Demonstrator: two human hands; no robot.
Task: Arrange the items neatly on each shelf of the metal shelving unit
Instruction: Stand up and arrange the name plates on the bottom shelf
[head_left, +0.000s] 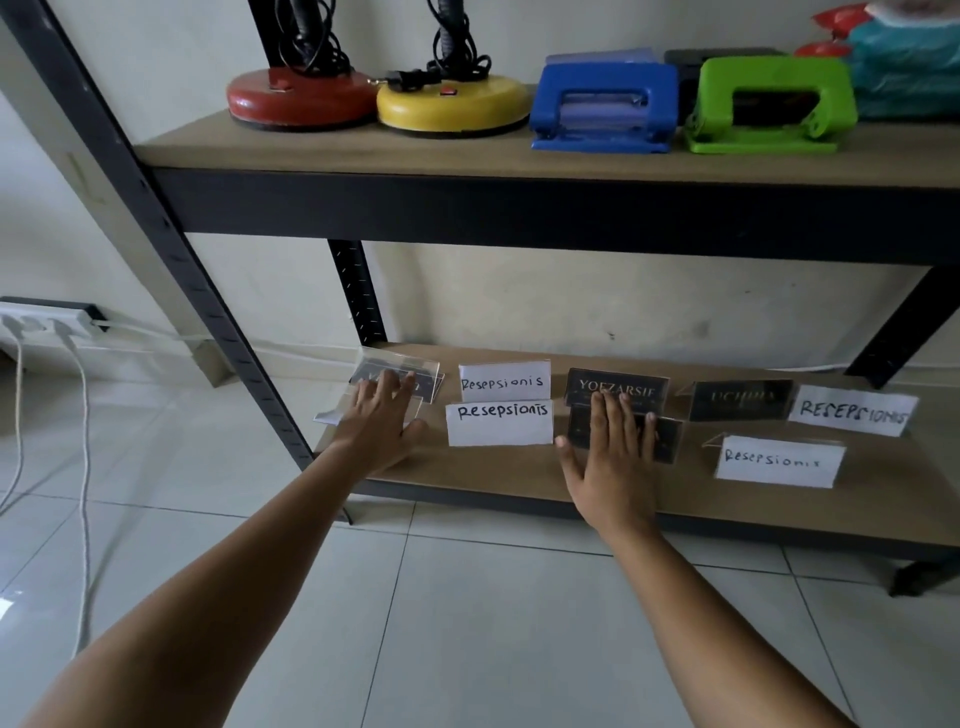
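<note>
Several acrylic name signs stand on the bottom shelf (519, 483). My left hand (382, 415) lies flat with straight fingers on a clear sign holder (428, 387) at the shelf's left end. My right hand (610, 447) presses flat on a dark sign (667, 441), in front of the dark "YOEZARSIE" sign (615, 387). Two white "Resepsionis" signs (498, 423) stand between my hands, one behind the other. To the right are a dark sign (740, 400) and two more white ones (779, 462).
The upper shelf (363, 156) carries a red lamp base (301, 96), a yellow lamp base (452, 104), a blue hole punch (605, 106), a green hole punch (774, 104) and teal bags (909, 67). A power strip (47, 319) with white cables lies on the tiled floor at left.
</note>
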